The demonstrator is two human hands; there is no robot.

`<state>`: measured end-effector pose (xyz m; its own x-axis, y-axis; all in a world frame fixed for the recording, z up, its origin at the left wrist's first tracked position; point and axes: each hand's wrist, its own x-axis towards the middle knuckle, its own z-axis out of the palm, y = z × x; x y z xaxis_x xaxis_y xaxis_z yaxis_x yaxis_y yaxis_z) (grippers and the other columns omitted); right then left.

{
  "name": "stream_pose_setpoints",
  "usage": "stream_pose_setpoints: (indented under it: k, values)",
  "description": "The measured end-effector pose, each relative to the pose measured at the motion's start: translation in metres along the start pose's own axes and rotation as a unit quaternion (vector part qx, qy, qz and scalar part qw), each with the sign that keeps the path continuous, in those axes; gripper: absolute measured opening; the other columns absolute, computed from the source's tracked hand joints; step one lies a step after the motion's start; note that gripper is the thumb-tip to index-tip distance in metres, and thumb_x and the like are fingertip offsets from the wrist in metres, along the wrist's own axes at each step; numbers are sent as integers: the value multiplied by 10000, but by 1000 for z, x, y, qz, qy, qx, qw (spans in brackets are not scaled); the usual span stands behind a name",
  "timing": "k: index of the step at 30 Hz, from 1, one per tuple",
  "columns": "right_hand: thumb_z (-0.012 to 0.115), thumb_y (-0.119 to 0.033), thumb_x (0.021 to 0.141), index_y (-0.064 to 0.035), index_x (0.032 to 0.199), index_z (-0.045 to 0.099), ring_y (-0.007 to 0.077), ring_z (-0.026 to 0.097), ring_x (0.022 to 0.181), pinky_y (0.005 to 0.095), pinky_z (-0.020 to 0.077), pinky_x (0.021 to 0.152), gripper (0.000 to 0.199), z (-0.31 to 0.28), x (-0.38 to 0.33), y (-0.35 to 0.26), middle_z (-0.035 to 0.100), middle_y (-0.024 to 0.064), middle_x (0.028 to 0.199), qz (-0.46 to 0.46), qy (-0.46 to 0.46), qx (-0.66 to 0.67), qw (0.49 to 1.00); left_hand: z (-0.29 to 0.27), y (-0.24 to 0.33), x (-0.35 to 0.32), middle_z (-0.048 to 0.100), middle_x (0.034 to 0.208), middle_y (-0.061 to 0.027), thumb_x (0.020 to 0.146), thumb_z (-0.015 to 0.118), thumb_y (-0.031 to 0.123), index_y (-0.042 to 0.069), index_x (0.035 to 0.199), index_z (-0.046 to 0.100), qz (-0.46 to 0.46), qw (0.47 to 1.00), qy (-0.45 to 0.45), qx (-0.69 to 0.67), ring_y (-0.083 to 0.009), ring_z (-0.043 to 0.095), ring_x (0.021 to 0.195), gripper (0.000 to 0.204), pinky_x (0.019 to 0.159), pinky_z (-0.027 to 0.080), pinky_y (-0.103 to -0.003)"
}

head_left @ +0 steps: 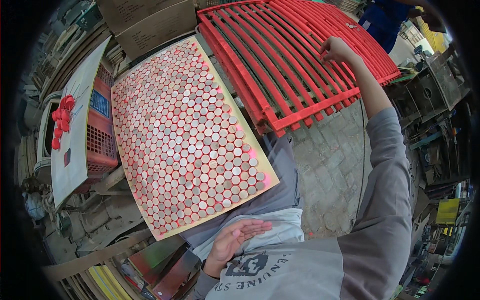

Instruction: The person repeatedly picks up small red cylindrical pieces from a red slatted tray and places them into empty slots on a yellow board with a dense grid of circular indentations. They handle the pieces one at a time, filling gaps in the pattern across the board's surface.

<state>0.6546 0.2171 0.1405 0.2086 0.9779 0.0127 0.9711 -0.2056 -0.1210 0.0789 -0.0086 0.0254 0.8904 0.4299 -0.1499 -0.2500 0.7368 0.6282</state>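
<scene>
A pale yellow board (pixel 267 176) lies tilted in front of me. Rows of small round discs (pixel 200 136) with pale greyish tops and red edges cover nearly all of it. My left hand (pixel 237 239) rests near my lap below the board, fingers stretched out, holding nothing I can see. Out to the far right, my right hand (pixel 338 52) hovers over a red slatted rack (pixel 295 55). Its fingers are bent and apart, and nothing shows between them. A few small pale pieces (pixel 351 25) lie on the rack's far part.
Left of the board, a white panel (pixel 80 125) carrying red round-headed tools (pixel 62 117) lies over a red plastic crate (pixel 100 145). A cardboard box (pixel 155 27) stands behind. Grey paving (pixel 325 165) runs below the rack. A person in blue (pixel 382 22) is at the far right.
</scene>
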Motion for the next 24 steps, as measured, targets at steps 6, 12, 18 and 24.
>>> stream_pose_setpoints:
  k: [6, 12, 18, 24]
  values:
    - [881, -123, 614, -37, 913, 742, 230, 666, 725, 393, 525, 662, 340, 3, -4, -2, 668, 98, 742, 8, 9, 16, 1000, -2, 2, 6, 466, 1396, -347, 997, 446, 434, -142, 1377, 388, -12, 1000, -2, -3, -433, 456, 1340, 693, 1165, 299, -490]
    - [857, -137, 643, -43, 947, 740, 249, 680, 810, 403, 540, 740, 339, 8, -2, 6, 708, 123, 859, -10, 21, -16, 1000, -2, 1, 11, 478, 1415, -294, 1004, 431, 385, -123, 1381, 413, -1, 1000, -28, -9, -369, 468, 1345, 633, 1153, 319, -433]
    - [871, -193, 625, -7, 1015, 732, 306, 710, 935, 408, 557, 851, 453, 7, 1, -8, 711, 211, 1055, 21, -2, -9, 1000, -2, 6, 1, 492, 1424, -248, 1001, 452, 381, -90, 1395, 428, 8, 1000, -21, 10, -310, 474, 1343, 615, 1140, 326, -398]
    - [868, -80, 681, 18, 1091, 678, 205, 699, 679, 353, 568, 579, 463, 9, 0, -4, 656, 126, 870, 77, -36, 39, 996, 5, 25, -15, 477, 1459, -198, 990, 506, 328, -50, 1407, 450, 68, 991, -50, 104, -298, 425, 1379, 566, 1159, 277, -406]
